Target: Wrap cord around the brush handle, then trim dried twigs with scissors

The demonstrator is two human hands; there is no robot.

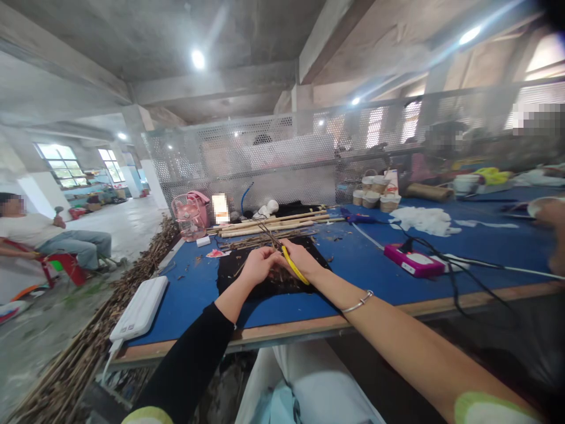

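My left hand (257, 266) is closed in a pinch on a thin brown twig (267, 234) that slants up and away over the table. My right hand (300, 257) is closed on yellow-handled scissors (293, 267), whose blades meet the twig right beside my left fingers. Both hands hover over a black cloth (233, 271) strewn with twig scraps, lying on the blue table (362, 265). A silver bangle (358, 302) circles my right wrist.
Long pale sticks (273, 224) lie behind the cloth, near a pink fan (189, 217). A white power bank (140, 306) sits at the table's left edge, a pink device (413, 261) with cables to the right. Sticks (79, 359) are piled on the floor. A seated person (48, 235) is at the far left.
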